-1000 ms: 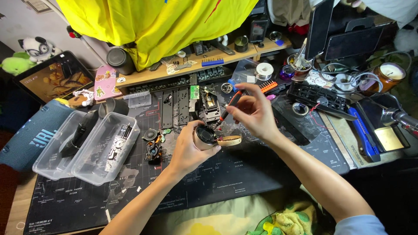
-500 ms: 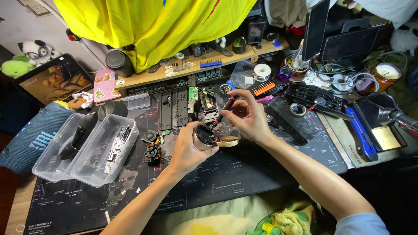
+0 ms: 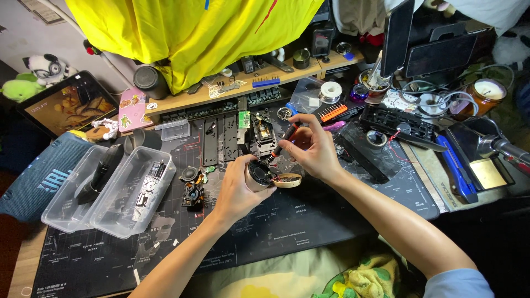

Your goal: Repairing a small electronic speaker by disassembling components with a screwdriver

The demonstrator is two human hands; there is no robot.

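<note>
Little has been shifted since earlier: round black part (image 3: 258, 174) is gripped by left hand (image 3: 238, 190), orange-tipped screwdriver (image 3: 280, 144) pinched by right hand (image 3: 312, 149); disassembly appears unfinished, tan ring (image 3: 288, 180) already detached.

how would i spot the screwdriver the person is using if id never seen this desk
Start at the dark work mat covering the desk and find the two bare hands meeting near its middle. The right hand pinches a slim black screwdriver with an orange collar, its tip down on the small round black part gripped by the left hand. It is the only tool held.
</note>
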